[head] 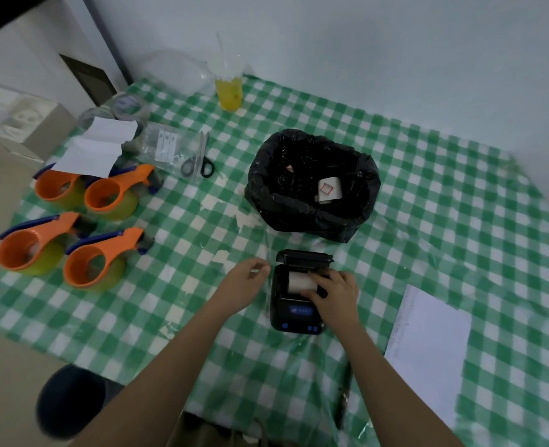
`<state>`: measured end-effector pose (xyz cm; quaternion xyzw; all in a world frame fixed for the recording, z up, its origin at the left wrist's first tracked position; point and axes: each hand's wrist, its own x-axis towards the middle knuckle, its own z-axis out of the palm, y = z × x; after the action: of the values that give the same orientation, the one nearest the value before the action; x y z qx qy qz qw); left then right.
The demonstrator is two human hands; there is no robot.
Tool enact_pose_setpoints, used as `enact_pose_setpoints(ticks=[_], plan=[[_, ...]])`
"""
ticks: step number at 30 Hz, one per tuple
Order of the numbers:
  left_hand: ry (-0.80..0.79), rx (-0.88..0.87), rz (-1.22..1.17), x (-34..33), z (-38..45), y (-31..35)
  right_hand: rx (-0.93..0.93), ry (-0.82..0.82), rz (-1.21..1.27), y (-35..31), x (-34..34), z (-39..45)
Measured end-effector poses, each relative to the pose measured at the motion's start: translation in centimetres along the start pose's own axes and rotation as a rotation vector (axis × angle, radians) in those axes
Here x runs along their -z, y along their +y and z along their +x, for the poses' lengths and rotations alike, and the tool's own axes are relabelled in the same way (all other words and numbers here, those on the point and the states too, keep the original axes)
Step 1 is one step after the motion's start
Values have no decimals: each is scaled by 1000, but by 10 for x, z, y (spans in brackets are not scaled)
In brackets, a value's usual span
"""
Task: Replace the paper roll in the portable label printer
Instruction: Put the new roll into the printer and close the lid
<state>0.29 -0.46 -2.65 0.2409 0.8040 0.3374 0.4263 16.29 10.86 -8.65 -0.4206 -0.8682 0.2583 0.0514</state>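
A small black label printer [295, 317] lies on the green checked tablecloth with its lid flipped open toward the far side. A white paper roll [300, 282] sits in its open bay. My right hand [334, 293] rests over the right end of the roll, fingers curled around it. My left hand [245, 279] hovers just left of the printer, fingers loosely bent, holding nothing that I can see.
A black bag-lined bin [311, 185] with paper scraps stands just beyond the printer. Several orange tape dispensers [73, 227] crowd the left side. Scissors [199, 159], a yellow drink cup [229, 88] and tape rolls lie at the back. A white sheet [427, 343] lies to the right.
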Motion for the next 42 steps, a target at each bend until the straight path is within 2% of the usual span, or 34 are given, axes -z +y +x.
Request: enact_pose_setpoints(ticks=[6,11,15,20,23,30,35,42], plan=[[-19,-27,15,-1,3,3,85,124,30,4,-4,-12],[81,-97,39,-5,4,5,197,135,-52,0,-5,-10],[145,-264,240,-11,8,7,182,53,-52,-2,-5,-9],[18,-445,456,-18,16,20,151,51,23,-1,-4,-17],[-10,-449,540,-23,19,21,139,85,44,-2,-3,-21],[34,-497,509,-29,10,6,153,151,41,0,0,-31],[38,-509,462,-35,-3,-11,149,145,62,2,0,-34],[23,-498,520,-42,-13,-24,197,122,80,-1,6,-33]])
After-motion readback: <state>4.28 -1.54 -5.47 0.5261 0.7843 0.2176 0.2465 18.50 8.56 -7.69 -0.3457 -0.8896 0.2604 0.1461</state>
